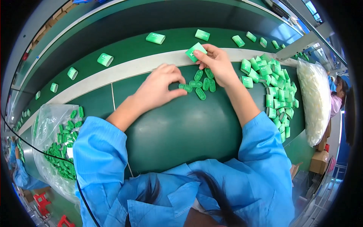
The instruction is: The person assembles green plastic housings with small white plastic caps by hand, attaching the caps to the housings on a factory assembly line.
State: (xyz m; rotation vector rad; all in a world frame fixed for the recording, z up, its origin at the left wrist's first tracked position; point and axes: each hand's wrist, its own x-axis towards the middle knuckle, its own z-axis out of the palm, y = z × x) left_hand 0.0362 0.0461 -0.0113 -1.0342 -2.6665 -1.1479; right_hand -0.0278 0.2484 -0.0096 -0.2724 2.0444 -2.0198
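Observation:
My right hand (218, 65) pinches a small green-and-white printed card sleeve (194, 52) between thumb and fingers, above the white strip along the work surface. My left hand (159, 85), slightly blurred, has thumb and fingertips closed at a green oval plastic piece (186, 87). Right beside it several more green oval pieces (200, 93) lie loosely grouped on the dark green table (181, 132). One of them sits just below the fingers of my right hand. What is inside the held sleeve, if anything, cannot be seen.
A heap of green sleeves (278, 90) covers the table's right side, beside a full clear bag (314, 102) of pale pieces. At left, an open plastic bag (47, 130) holds many green oval pieces. Spaced sleeves (105, 59) lie along the green belt (128, 49) beyond the strip.

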